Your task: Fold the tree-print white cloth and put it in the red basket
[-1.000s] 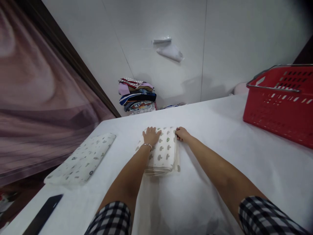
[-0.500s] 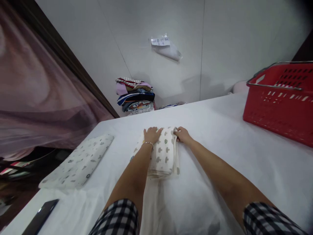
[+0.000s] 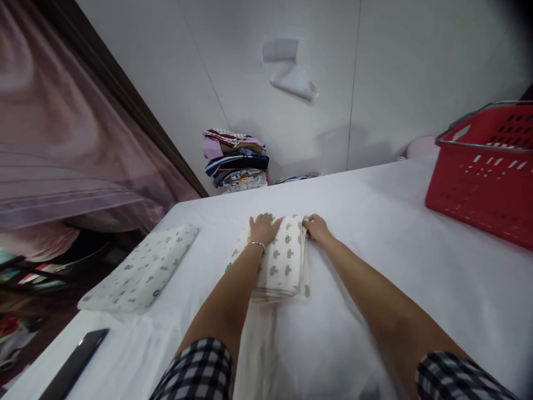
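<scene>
Printed cloth (image 3: 281, 262): left of red basket (image 3: 474, 191), folded — basket-side edges not yet flush | left hand (image 3: 263, 229): flat atop, fingers apart | right hand (image 3: 316, 228): pinching basket-side corner | second cloth (image 3: 139, 272): folded — farther left

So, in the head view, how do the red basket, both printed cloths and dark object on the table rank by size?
Red basket
Mushroom-print cloth and leftmost printed cloth: too alike to rank
Dark object, partly cut off

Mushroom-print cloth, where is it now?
In the head view, the mushroom-print cloth lies folded near centre, under the left hand, with the right hand at its far right corner.
</scene>
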The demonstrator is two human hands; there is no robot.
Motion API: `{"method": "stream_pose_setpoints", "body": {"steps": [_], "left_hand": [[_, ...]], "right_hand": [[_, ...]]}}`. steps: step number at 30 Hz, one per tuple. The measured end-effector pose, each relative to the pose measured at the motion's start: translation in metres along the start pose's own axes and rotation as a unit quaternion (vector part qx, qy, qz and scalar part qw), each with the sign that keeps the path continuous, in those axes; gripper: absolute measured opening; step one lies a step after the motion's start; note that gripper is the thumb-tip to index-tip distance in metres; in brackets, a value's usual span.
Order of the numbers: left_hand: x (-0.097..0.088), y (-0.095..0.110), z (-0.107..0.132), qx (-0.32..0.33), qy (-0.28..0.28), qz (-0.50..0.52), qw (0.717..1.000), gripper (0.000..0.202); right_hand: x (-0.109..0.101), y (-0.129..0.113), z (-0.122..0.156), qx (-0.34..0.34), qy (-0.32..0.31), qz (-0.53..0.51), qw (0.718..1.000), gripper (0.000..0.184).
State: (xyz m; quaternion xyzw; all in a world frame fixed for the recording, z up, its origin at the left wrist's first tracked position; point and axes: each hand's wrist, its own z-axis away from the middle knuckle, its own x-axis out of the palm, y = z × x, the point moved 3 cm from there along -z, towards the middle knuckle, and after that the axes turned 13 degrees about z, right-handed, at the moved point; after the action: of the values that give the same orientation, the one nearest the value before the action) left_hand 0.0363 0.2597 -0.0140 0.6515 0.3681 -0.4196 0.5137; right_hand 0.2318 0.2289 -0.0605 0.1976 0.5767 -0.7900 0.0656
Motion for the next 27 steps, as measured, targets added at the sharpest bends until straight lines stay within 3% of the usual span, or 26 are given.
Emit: {"method": "stream_pose_setpoints", "body": {"steps": [7, 13, 19, 22, 27], "left_hand": [[0.002, 0.005, 0.007, 0.027, 0.002, -0.036, 0.999, 0.051], [-0.003, 0.013, 0.011, -0.010, 0.007, 0.008, 1.000, 0.056], [0.000, 0.030, 0.028, 0.042, -0.053, 0.002, 0.998, 0.064], [0.001, 0.033, 0.033, 0.035, -0.076, -0.005, 0.997, 0.065], [0.001, 0.031, 0.038, 0.054, -0.063, -0.001, 0.997, 0.063]], "right_hand": [[-0.001, -0.001, 0.002, 0.012, 0.000, 0.005, 1.000, 0.010], [-0.004, -0.003, 0.009, 0.017, -0.032, 0.001, 0.999, 0.016], [-0.006, -0.006, 0.011, 0.016, -0.053, 0.000, 0.998, 0.016], [-0.004, -0.006, 0.010, 0.013, -0.045, 0.004, 0.999, 0.019], [-0.002, -0.001, 0.007, -0.008, 0.007, 0.005, 1.000, 0.015]]}}
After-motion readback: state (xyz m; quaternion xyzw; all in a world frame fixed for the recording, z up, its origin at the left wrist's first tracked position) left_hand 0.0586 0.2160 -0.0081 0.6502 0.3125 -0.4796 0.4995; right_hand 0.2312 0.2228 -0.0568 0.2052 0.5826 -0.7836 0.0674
